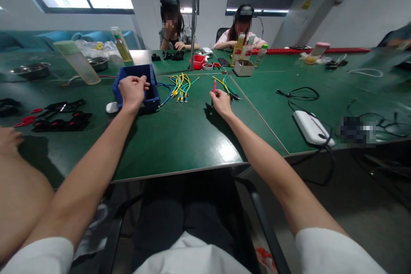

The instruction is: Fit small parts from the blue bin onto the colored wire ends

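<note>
My left hand (132, 90) is over the near rim of a blue plastic bin (148, 103), fingers drawn together in a pinch. Whatever is between those fingertips, if anything, is too small to make out. My right hand (221, 102) is closed around a slim red stick-like object (215, 84) standing upright; its lower part is hidden by the fingers. Just beyond this hand lies a small bunch of yellow, green and black wires (228, 87) with ring terminals. Between the hands, a larger bundle of yellow, blue and green wires (181, 85) spreads on the green table (180, 145).
Black and red parts (61, 123) lie at left, by another person's bare arm (19, 188). A white power bank (312, 127) with black cables is at right. Two people sit across the table, near bottles, a small box (244, 68) and a red bin (198, 62).
</note>
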`<state>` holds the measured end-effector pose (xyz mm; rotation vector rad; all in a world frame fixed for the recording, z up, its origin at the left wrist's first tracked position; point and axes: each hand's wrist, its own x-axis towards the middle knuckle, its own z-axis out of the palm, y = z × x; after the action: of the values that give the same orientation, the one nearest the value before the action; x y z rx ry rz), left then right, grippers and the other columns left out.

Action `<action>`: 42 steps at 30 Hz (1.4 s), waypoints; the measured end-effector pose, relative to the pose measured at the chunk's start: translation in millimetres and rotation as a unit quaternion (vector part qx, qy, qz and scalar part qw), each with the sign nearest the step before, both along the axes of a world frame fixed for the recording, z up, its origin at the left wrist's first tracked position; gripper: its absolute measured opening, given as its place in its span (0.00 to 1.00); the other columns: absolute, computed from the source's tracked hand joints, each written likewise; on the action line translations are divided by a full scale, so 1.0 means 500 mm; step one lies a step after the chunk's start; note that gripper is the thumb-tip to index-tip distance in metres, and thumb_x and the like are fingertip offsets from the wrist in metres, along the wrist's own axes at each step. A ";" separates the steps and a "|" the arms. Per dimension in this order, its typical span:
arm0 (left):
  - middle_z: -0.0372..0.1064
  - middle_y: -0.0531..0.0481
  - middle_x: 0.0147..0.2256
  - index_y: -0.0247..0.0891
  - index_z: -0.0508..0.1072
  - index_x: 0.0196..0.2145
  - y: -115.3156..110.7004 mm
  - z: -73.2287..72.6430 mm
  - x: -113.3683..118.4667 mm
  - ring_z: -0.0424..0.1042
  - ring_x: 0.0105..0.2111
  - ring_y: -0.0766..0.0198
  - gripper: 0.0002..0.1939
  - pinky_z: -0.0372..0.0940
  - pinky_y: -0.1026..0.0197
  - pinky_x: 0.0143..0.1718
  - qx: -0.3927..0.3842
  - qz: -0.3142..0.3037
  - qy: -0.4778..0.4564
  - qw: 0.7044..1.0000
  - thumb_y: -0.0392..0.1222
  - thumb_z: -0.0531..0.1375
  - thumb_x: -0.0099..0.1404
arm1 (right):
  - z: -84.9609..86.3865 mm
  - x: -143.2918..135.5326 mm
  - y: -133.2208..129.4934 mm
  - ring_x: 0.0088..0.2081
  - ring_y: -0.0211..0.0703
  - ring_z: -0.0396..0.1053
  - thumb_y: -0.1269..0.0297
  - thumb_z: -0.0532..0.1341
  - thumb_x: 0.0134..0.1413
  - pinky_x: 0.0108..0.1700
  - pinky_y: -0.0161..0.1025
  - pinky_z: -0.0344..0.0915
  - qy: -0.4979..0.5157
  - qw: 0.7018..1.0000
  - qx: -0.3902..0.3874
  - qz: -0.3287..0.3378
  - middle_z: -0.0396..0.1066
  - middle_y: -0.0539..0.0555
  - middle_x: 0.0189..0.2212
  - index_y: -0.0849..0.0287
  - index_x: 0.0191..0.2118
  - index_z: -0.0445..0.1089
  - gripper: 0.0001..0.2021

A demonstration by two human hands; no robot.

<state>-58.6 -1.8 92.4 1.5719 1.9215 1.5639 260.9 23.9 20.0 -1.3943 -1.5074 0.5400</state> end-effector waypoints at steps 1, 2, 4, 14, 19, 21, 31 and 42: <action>0.75 0.47 0.31 0.33 0.72 0.33 0.023 0.003 -0.020 0.70 0.29 0.65 0.13 0.66 0.62 0.36 -0.031 0.002 0.029 0.999 0.46 0.56 0.69 | 0.001 0.008 0.002 0.34 0.45 0.72 0.57 0.58 0.61 0.43 0.40 0.68 -0.054 0.998 0.012 -0.020 0.74 0.55 0.32 0.60 0.43 0.74 0.13; 0.73 0.48 0.30 0.33 0.72 0.32 0.046 0.003 -0.038 0.69 0.30 0.64 0.13 0.66 0.60 0.39 -0.056 0.023 0.068 0.996 0.44 0.57 0.69 | 0.002 0.015 0.003 0.36 0.47 0.73 0.57 0.58 0.62 0.46 0.42 0.67 -0.099 0.994 0.018 -0.039 0.75 0.57 0.33 0.61 0.44 0.75 0.14; 0.69 0.49 0.27 0.33 0.73 0.31 0.085 -0.007 -0.064 0.67 0.34 0.61 0.09 0.64 0.56 0.46 -0.126 0.051 0.191 0.972 0.42 0.60 0.65 | 0.006 0.028 0.005 0.40 0.50 0.74 0.58 0.58 0.62 0.48 0.43 0.66 -0.164 0.984 0.012 -0.073 0.77 0.59 0.36 0.61 0.48 0.74 0.15; 0.64 0.52 0.25 0.32 0.73 0.35 0.144 -0.063 -0.082 0.66 0.35 0.60 0.14 0.62 0.61 0.45 -0.315 -0.034 0.276 0.907 0.23 0.61 0.50 | 0.021 0.124 0.017 0.49 0.60 0.70 0.62 0.57 0.65 0.51 0.54 0.62 -0.244 0.947 -0.001 -0.211 0.71 0.70 0.47 0.64 0.50 0.72 0.14; 0.74 0.42 0.41 0.33 0.76 0.42 0.138 -0.068 -0.089 0.70 0.46 0.51 0.21 0.63 0.54 0.50 -0.267 0.004 0.260 0.928 0.26 0.61 0.48 | 0.004 0.152 0.040 0.47 0.59 0.70 0.63 0.59 0.63 0.48 0.52 0.61 -0.234 0.941 -0.006 -0.244 0.72 0.69 0.44 0.64 0.45 0.74 0.11; 0.74 0.40 0.43 0.34 0.77 0.41 0.135 -0.073 -0.091 0.70 0.48 0.48 0.20 0.63 0.51 0.52 -0.229 0.024 0.251 0.940 0.28 0.61 0.48 | -0.003 0.159 0.048 0.45 0.56 0.70 0.63 0.61 0.62 0.47 0.49 0.61 -0.232 0.941 -0.010 -0.247 0.72 0.67 0.41 0.64 0.42 0.74 0.10; 0.75 0.40 0.39 0.33 0.78 0.39 0.134 -0.087 -0.098 0.72 0.43 0.49 0.17 0.65 0.52 0.50 -0.179 0.016 0.199 0.963 0.32 0.62 0.49 | 0.008 0.093 0.028 0.47 0.58 0.69 0.57 0.57 0.65 0.46 0.48 0.61 -0.299 0.923 0.029 -0.241 0.74 0.68 0.43 0.64 0.46 0.74 0.16; 0.74 0.36 0.45 0.30 0.77 0.46 0.137 -0.077 -0.089 0.72 0.50 0.43 0.24 0.66 0.52 0.52 -0.257 -0.029 0.250 0.933 0.29 0.63 0.48 | -0.007 -0.133 0.003 0.44 0.56 0.73 0.49 0.48 0.69 0.44 0.44 0.63 -0.439 0.897 0.023 -0.044 0.76 0.65 0.43 0.59 0.46 0.73 0.22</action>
<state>-103.2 66.6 53.8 1.8529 2.2482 0.5693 194.4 25.2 16.4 -1.7668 -2.1107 -0.2469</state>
